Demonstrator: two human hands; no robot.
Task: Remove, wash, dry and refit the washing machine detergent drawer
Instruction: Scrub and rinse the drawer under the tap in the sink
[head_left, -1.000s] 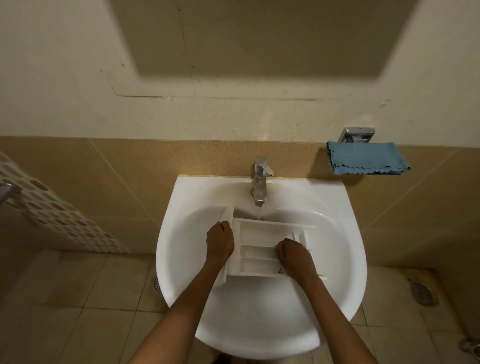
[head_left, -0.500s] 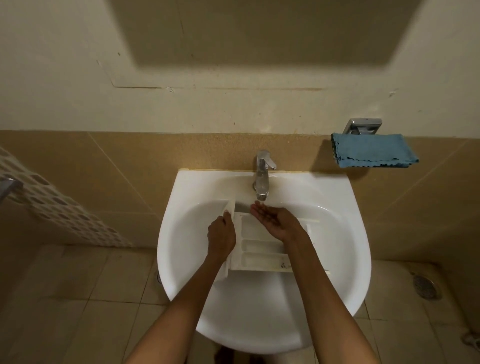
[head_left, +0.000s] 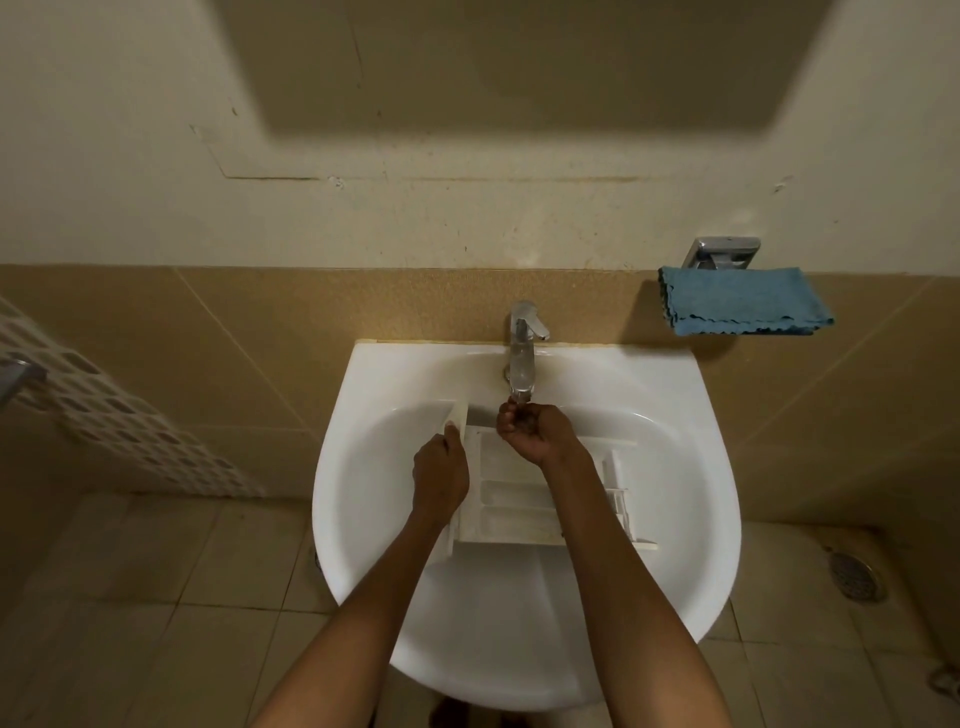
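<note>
The white detergent drawer (head_left: 514, 504) lies in the white sink (head_left: 719, 467), open side up, its compartments showing. My left hand (head_left: 440, 475) grips the drawer's left end, where the front panel stands up. My right hand (head_left: 535, 431) is off the drawer and held just below the spout of the chrome tap (head_left: 522, 353), palm up, fingers curled in, holding no object. My right forearm hides part of the drawer's right half.
A folded blue cloth (head_left: 743, 301) lies on a chrome wall holder (head_left: 722, 253) to the right of the tap. A white perforated panel (head_left: 104, 415) leans at the left. The tiled floor has a drain (head_left: 854, 574) at the right.
My right hand left the drawer's right side, rose to the tap with an open palm, and has now curled its fingers under the spout. My left hand kept its hold.
</note>
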